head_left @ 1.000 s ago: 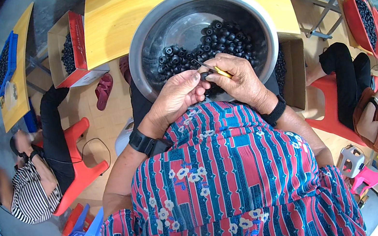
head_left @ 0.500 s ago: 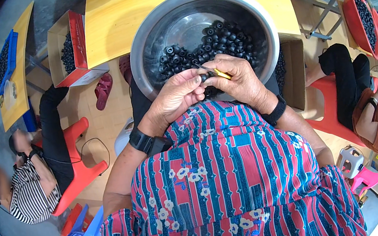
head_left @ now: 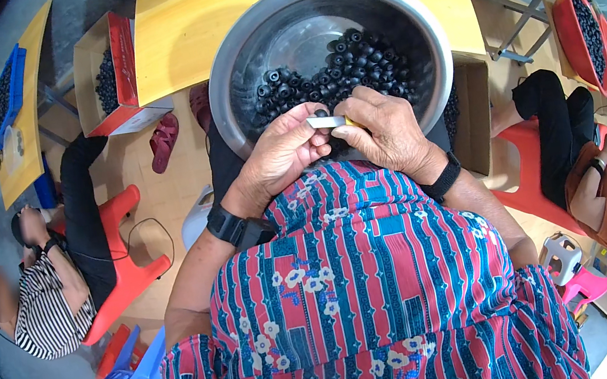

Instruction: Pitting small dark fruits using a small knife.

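My left hand (head_left: 278, 149) pinches a small black round part (head_left: 320, 113) between thumb and fingertips. In my right hand (head_left: 389, 130) is a small yellow-handled knife (head_left: 326, 122), its flat silver blade pointing left across my left fingertips, beside the part. Most of the handle is hidden by my fingers. Both hands are close together over the near rim of a wide metal basin (head_left: 223, 84). Inside it lies a heap of similar black parts (head_left: 363, 63), mostly on the right and near side.
The basin stands against a yellow table (head_left: 172, 44). Left of it are a red-sided cardboard box (head_left: 126, 63) and dark red sandals (head_left: 165, 142); a carton (head_left: 475, 117) is at right. Two people sit on red stools either side, near tables with a blue tray (head_left: 6, 100) and red basin (head_left: 570, 32).
The knife has turned so its blade now shows flat and bright across my left fingertips, where it was dark and angled before. My hands stay nearly in place.
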`<state>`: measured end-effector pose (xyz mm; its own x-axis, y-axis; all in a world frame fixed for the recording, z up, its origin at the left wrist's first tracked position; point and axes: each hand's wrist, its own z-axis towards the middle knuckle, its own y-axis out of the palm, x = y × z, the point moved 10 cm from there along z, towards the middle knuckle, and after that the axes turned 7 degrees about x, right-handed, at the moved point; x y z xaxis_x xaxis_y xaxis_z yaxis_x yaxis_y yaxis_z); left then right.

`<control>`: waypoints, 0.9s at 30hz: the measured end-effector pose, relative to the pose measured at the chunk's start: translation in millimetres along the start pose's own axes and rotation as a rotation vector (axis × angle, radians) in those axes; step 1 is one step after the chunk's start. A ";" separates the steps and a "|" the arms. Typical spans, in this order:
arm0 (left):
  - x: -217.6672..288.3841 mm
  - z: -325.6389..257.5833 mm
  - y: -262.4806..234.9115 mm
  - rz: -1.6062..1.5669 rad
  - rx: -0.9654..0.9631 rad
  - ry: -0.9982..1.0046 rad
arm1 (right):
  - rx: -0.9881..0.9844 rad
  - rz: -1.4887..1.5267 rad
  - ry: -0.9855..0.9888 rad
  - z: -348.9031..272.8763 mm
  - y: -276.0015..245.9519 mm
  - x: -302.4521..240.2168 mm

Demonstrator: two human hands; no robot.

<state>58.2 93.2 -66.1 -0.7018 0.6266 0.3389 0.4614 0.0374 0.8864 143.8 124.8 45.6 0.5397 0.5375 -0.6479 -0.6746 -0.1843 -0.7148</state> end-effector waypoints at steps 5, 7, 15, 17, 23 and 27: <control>-1.0 -1.5 -2.0 0.027 -0.001 0.004 | -0.020 -0.040 -0.018 -0.1 3.4 -1.3; -0.5 -1.9 -0.3 0.020 -0.030 0.003 | -0.021 -0.045 -0.017 -0.3 3.4 -1.7; -1.2 -2.3 -1.8 0.028 -0.025 0.013 | -0.035 -0.046 -0.004 -1.1 5.4 0.5; -0.5 -2.4 -0.7 0.065 0.034 0.022 | -0.035 -0.043 0.002 -1.6 5.4 1.5; 5.8 -3.1 5.4 0.131 0.024 0.065 | -0.031 -0.029 0.007 -3.0 5.5 3.2; 4.6 -5.3 10.8 0.163 -0.010 0.056 | 0.035 0.052 0.110 -1.4 3.0 18.3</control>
<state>57.0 92.3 -53.4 -0.6476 0.5794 0.4949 0.5661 -0.0689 0.8215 152.4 133.0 31.3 0.5537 0.4345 -0.7104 -0.7193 -0.1802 -0.6709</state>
